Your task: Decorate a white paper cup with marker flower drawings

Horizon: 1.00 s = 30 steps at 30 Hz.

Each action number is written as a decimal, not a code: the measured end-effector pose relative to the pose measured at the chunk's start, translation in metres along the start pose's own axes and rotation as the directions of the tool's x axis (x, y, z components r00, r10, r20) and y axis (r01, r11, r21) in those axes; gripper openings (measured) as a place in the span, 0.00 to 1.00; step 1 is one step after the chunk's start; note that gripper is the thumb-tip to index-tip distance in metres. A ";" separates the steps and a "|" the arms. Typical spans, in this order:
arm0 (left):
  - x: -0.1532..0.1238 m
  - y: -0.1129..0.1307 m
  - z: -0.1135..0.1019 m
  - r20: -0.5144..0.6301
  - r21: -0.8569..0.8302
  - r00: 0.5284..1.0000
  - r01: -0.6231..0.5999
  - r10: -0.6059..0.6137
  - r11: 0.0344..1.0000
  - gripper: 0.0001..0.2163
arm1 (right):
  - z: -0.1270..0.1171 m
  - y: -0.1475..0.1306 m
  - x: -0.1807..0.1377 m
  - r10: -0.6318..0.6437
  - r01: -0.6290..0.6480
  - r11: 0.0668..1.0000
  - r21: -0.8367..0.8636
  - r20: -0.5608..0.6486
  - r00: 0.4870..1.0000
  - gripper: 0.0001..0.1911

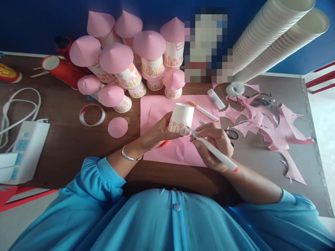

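In the head view, gripping a flower-drawn paper cup (181,116) at centre in the left hand (164,128) with curled fingers; pinching a marker (216,152) against it in the right hand (217,140) before cone-topped cups (117,62) at eleven o'clock and nested cups (258,41) at two

no text, label or number can be read; any print on the glue stick (216,99) or power strip (32,150) is too small.
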<state>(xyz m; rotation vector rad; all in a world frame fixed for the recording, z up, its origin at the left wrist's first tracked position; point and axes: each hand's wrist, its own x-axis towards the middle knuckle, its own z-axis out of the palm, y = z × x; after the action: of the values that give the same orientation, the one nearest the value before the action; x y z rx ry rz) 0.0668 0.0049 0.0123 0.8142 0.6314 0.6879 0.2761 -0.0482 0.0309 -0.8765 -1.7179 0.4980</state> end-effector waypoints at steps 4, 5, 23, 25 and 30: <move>0.000 -0.003 -0.001 0.029 0.046 1.000 -0.013 0.012 0.999 0.32 | 0.001 -0.001 0.004 -0.040 0.039 0.999 0.020 0.057 0.998 0.12; -0.001 -0.004 -0.001 0.039 0.068 0.999 -0.012 0.009 0.998 0.34 | 0.001 -0.002 0.006 -0.046 0.044 0.999 0.025 0.068 0.997 0.12; -0.001 -0.003 0.000 0.018 0.073 0.999 0.045 -0.047 0.996 0.26 | 0.002 -0.005 0.010 -0.189 0.199 0.969 -0.145 0.079 0.979 0.10; 0.000 -0.003 0.000 0.016 0.075 0.998 0.051 -0.053 0.996 0.26 | 0.002 -0.005 0.011 -0.200 0.213 0.963 -0.165 0.094 0.975 0.09; 0.000 -0.004 -0.001 0.025 0.078 0.997 0.067 -0.069 0.995 0.24 | 0.002 -0.004 0.011 -0.190 0.206 0.961 -0.182 0.101 0.976 0.10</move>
<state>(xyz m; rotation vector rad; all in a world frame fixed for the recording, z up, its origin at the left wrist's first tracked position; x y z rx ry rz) 0.0669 0.0038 0.0086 0.8681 0.6612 0.5929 0.2713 -0.0424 0.0404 -0.8161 -1.9304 0.2393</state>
